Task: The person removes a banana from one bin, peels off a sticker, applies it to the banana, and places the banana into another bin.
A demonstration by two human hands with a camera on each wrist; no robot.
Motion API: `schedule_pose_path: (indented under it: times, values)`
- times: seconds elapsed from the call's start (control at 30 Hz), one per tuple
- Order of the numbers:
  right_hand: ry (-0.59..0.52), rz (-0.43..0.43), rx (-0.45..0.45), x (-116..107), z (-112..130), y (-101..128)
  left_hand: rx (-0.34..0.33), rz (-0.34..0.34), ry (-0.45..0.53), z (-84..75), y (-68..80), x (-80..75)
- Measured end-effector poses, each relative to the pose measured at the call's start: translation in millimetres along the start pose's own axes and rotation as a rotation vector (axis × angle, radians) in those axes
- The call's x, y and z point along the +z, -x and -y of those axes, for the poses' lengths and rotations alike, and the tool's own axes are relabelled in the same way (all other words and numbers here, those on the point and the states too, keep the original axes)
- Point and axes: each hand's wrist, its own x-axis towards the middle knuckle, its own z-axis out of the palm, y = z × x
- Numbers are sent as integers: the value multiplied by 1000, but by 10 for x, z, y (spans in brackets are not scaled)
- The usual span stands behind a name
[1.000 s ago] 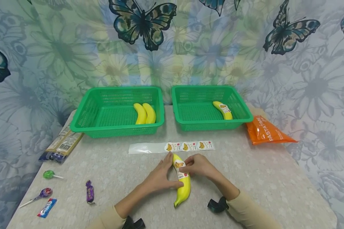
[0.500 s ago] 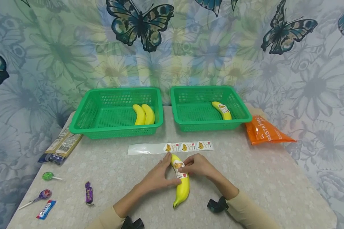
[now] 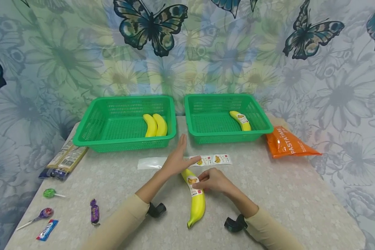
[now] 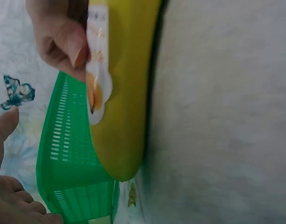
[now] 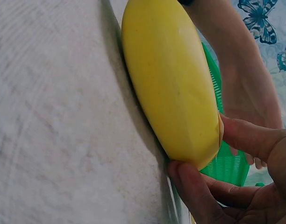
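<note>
On the table in front of me lies a yellow banana, with a white banana-print label on its upper side. My right hand pinches the banana, thumb on the label and fingertips against its side, as the right wrist view shows. Fingers spread and straight, my left hand is off the banana. It reaches over the label strip behind it, hiding part of the strip's middle. Printed labels sit at the strip's right end; its left end is bare backing.
At the back left, a green basket holds two unlabelled bananas. The right green basket holds one labelled banana. An orange pasta bag lies right; another package, lollipops and wrapped candies lie left.
My left hand has let go of the banana and moved forward over the label strip, its fingers now extended. The right hand stays on the banana.
</note>
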Motion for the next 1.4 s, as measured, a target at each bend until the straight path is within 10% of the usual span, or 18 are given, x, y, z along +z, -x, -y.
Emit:
schedule_pose_path:
  times: [0.5, 1.4]
  values:
    - [-2, 6, -10, 31, 17, 11, -55, -130, 57, -89, -771, 21]
    - [-184, 4, 47, 38, -25, -18, -78, -44, 139, -14, -1142, -12]
